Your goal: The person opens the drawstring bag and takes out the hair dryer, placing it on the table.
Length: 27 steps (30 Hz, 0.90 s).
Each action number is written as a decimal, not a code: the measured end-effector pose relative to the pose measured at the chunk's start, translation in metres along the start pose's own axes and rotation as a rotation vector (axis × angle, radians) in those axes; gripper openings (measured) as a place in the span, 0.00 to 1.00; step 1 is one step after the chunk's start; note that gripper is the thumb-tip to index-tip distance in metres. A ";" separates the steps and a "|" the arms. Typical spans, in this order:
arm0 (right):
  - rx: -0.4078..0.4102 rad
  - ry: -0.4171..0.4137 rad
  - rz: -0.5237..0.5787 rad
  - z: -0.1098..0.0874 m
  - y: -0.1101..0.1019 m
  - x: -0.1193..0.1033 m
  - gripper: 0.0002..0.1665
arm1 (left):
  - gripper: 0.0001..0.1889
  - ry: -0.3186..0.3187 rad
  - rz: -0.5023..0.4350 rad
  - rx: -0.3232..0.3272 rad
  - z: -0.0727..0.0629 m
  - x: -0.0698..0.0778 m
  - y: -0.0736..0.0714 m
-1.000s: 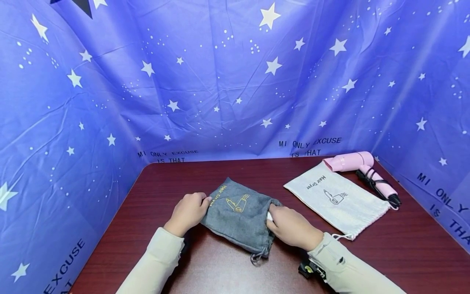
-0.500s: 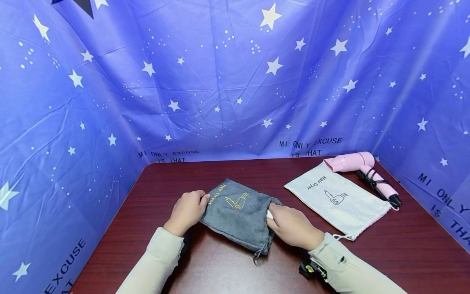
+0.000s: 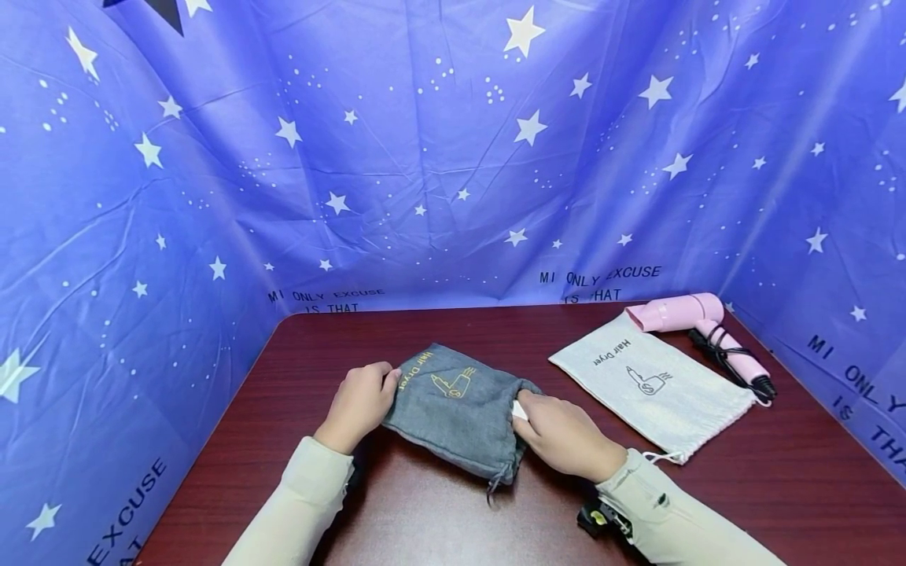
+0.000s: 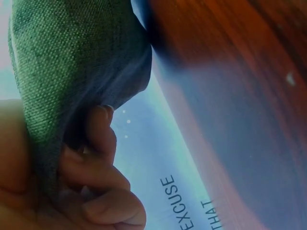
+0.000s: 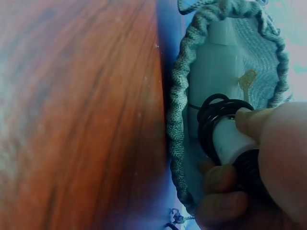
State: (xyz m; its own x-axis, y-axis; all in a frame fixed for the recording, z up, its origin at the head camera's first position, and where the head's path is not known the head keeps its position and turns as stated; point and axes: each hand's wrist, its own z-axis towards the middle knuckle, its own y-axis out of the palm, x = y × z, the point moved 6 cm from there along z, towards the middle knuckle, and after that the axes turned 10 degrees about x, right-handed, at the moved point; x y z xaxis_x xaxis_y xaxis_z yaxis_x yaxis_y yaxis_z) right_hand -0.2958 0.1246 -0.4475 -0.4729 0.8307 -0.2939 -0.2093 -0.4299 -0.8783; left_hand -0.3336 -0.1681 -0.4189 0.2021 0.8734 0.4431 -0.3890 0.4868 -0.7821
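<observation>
A grey drawstring bag (image 3: 456,420) printed "Hair Dryer" in yellow lies in the middle of the table. My left hand (image 3: 359,405) pinches the left, closed end; in the left wrist view its fingers (image 4: 103,175) curl under the cloth. At the gathered mouth (image 5: 178,105), my right hand (image 3: 569,436) reaches in. The right wrist view shows it gripping the white handle of a hair dryer (image 5: 228,139), wrapped in black cord (image 5: 208,115). The dryer's body is inside the bag; only a white bit shows in the head view.
To the right, a white drawstring bag (image 3: 644,385) with a dryer drawing lies flat on the dark red table (image 3: 439,527). A pink hair dryer (image 3: 675,312) with black cord rests at that bag's far edge. Blue starry cloth (image 3: 425,157) surrounds the table's back and sides.
The grey bag's closed end has shifted slightly left with my left hand, and its drawstring end has lifted a little away from me. My right hand has stayed nearly still at the mouth.
</observation>
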 end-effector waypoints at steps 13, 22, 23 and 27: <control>-0.006 -0.002 0.020 0.000 0.000 0.001 0.10 | 0.14 -0.009 0.004 0.022 0.002 -0.003 -0.006; 0.002 -0.032 0.043 0.000 -0.002 0.000 0.10 | 0.14 -0.017 0.003 0.046 0.003 -0.007 -0.010; 0.006 -0.034 0.045 0.000 -0.002 0.000 0.10 | 0.14 -0.016 0.002 0.050 0.003 -0.007 -0.010; 0.014 -0.037 0.045 0.001 -0.002 0.000 0.10 | 0.15 -0.021 0.005 0.057 0.004 -0.009 -0.011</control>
State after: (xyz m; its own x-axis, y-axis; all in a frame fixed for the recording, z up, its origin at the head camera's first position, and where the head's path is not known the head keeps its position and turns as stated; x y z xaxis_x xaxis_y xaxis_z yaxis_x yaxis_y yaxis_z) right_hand -0.2959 0.1250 -0.4459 -0.5135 0.7967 -0.3188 -0.1990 -0.4719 -0.8589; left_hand -0.3347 -0.1813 -0.4124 0.1819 0.8748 0.4490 -0.4402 0.4808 -0.7583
